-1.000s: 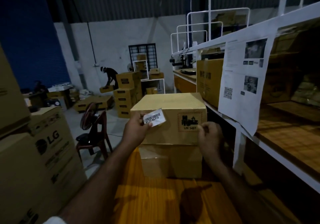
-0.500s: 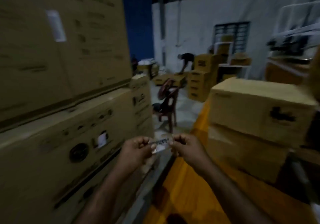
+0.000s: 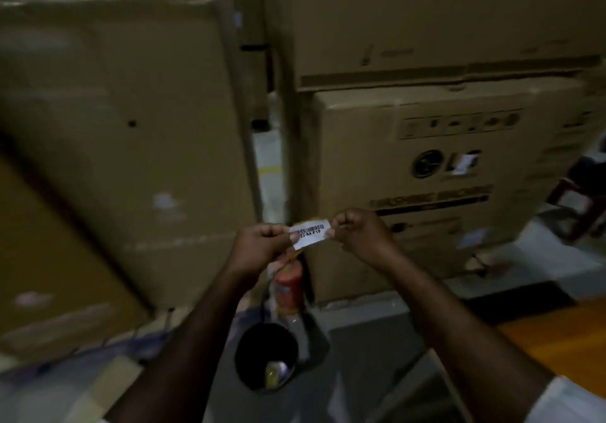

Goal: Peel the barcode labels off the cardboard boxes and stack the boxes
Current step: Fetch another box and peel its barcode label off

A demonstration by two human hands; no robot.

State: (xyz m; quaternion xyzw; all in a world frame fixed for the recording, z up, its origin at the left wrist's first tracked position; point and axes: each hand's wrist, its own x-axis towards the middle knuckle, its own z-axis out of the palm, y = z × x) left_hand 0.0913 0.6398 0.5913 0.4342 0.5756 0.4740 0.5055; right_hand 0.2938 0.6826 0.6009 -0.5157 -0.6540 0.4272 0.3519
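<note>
A white barcode label (image 3: 311,233) is stretched between my two hands at the middle of the view. My left hand (image 3: 262,247) pinches its left end and my right hand (image 3: 357,234) pinches its right end. The label hangs in the air above a round black bin (image 3: 266,355) on the floor. The small boxes from which it came are out of view.
Large cardboard boxes stand close ahead: a printed one (image 3: 442,176) on the right with another (image 3: 426,19) stacked on it, and a tall plain one (image 3: 124,134) on the left. A red extinguisher (image 3: 288,286) stands below my hands. An orange table corner (image 3: 557,337) lies lower right.
My head has turned left and down, away from the small boxes. My left hand peeled the label off, then my right hand took its other end; both now hold it over the bin.
</note>
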